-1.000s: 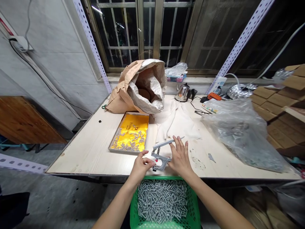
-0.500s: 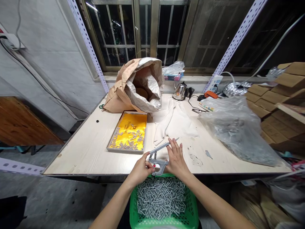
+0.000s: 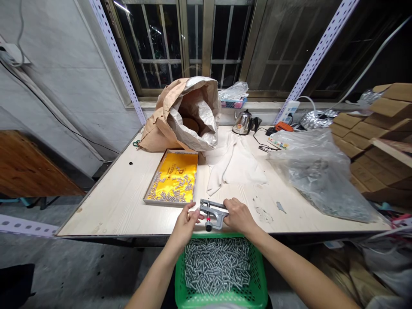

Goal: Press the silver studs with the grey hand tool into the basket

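Note:
My right hand is wrapped round the handles of grey metal snap-fastener pliers, squeezed together just over the table's front edge. A red ring and a dark round knob show at the lower end of the pliers' head. My left hand is beside that head, with its fingers loosely bent and apart; I make out nothing held in it. Below both hands sits a green plastic basket filled with small silver spring-like or threaded metal pieces.
A shallow box with yellow cloth and scattered metal pieces lies on the table. Behind it are an open paper sack, a white cloth and a kettle. A clear plastic bag and cardboard boxes stand at right.
The pliers' upper handle has swung down, and my right hand has closed round both handles. My left hand has moved slightly left, off the pliers' head.

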`<action>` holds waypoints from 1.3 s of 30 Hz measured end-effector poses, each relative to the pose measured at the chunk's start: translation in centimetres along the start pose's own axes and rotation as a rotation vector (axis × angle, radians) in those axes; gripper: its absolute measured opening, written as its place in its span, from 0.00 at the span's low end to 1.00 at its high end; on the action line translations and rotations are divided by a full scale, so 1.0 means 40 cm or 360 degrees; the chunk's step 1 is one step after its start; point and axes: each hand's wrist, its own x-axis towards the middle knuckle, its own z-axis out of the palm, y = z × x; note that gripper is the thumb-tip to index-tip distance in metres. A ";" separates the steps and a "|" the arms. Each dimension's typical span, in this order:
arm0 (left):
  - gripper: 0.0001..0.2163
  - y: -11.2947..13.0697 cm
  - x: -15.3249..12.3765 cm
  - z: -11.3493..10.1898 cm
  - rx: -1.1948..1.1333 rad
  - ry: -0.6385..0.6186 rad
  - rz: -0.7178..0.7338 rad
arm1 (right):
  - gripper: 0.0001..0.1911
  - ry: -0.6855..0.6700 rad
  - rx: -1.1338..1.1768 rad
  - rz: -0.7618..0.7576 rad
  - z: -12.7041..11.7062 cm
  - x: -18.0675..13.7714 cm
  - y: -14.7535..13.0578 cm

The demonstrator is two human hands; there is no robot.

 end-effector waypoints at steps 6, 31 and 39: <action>0.25 -0.018 -0.017 0.013 -0.0031 -0.0043 -0.0096 | 0.05 -0.0103 -0.0023 -0.0090 0.001 0.024 -0.016; 0.07 0.015 -0.118 -0.059 0.0858 -0.0122 0.0398 | 0.22 0.0583 0.0097 0.0003 -0.016 -0.060 0.031; 0.14 0.049 0.172 -0.268 0.2118 0.0711 -0.0026 | 0.22 0.0560 0.0130 0.0010 0.008 -0.071 0.044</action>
